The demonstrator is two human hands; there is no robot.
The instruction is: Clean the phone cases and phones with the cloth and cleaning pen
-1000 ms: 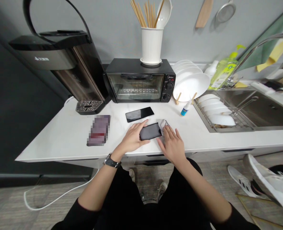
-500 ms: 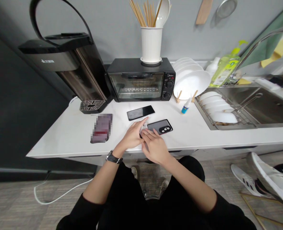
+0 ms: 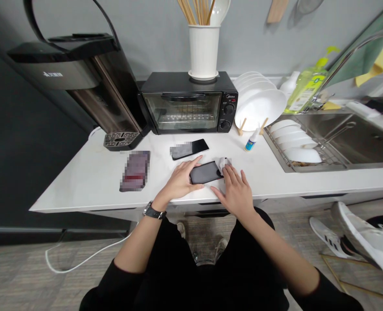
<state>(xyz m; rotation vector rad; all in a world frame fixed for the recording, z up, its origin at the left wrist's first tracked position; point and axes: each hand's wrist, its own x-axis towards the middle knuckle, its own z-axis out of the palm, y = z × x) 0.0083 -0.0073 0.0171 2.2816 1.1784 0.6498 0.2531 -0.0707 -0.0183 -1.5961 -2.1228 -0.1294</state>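
Note:
A dark, see-through phone case [image 3: 205,172] with a black rim lies flat near the counter's front edge. My left hand [image 3: 180,178] grips its left end between thumb and fingers. At the other end, my right hand [image 3: 237,194] presses a crumpled white tissue [image 3: 223,163] against the case, covering the camera openings. The thumb of that hand stands apart from the fingers. Just behind the case is a black phone [image 3: 196,148], partly blurred out. A small white spray bottle with a blue label [image 3: 250,142] stands to the right.
A blurred purple object [image 3: 135,170] lies on the white counter [image 3: 90,185] at left. Behind stand a water dispenser [image 3: 113,90], a toaster oven [image 3: 185,110] and racked white plates [image 3: 259,108]. A sink [image 3: 366,142] with stacked bowls [image 3: 295,138] is at right.
My right hand has slid with the tissue from the left end of the phone case to its right end. My left hand still holds the left end.

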